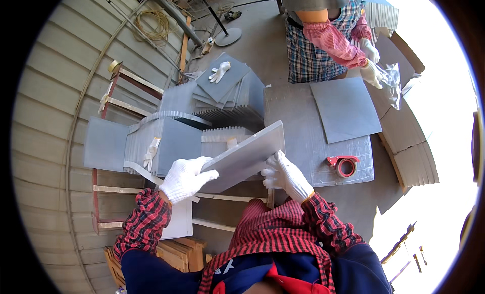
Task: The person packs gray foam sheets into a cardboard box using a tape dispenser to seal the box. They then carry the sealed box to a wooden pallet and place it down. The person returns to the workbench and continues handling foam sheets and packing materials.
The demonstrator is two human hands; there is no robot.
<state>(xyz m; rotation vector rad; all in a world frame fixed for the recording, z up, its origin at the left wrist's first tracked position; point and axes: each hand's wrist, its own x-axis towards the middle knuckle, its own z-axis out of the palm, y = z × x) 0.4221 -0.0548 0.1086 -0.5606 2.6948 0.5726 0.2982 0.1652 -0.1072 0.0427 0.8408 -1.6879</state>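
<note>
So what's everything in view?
Tilted thin panel: one, grey, held, centre.
Plastic-wrapped flat surface: one, grey, centre-right.
Flat rectangular panel: one, grey, on surface.
Handheld tape dispenser: one, red, on surface.
Stacked flat panels: many, grey, left and right.
Loose cloth gloves: at least two, white, on stacks.
Slatted frame: one, red, left.
Wooden pieces: several, brown, lower left.
Co-worker: one, pink-sleeved, upper right.
Crumpled plastic film: one, clear, upper right.
Gloved left grip and right grip: two, white, at tilted panel.

Pale panelled wall (48, 107), grey floor (262, 41)
</note>
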